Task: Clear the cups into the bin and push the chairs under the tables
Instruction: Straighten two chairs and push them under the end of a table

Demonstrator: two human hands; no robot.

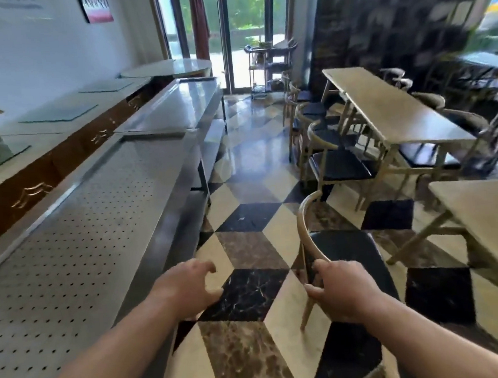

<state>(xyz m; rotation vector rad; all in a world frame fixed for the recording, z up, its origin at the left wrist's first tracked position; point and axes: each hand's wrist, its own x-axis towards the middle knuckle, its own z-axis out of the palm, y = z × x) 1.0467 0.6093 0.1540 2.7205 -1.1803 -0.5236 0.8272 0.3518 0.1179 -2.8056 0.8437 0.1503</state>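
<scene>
The right-hand side and the far end of the room are smeared by motion blur, so the dark screen behind the far table [396,108] cannot be read in detail. No cups or bin can be made out. The near table [488,217] is cut off by the right edge, only its corner and one crossed leg being shown. The nearest chair [340,250], with curved wooden back and black seat, stands out on the chequered floor [244,216], just beside that table but not under it. Its back rail is gripped by the right hand [340,290], the fingers wrapped around the wood and partly hidden behind it. The left hand [187,287] is held free over the floor, fingers spread and curled, nothing in it. An open aisle is left between the steel counter [89,219] on the left and the row of chairs [325,153] tucked against the far table.
</scene>
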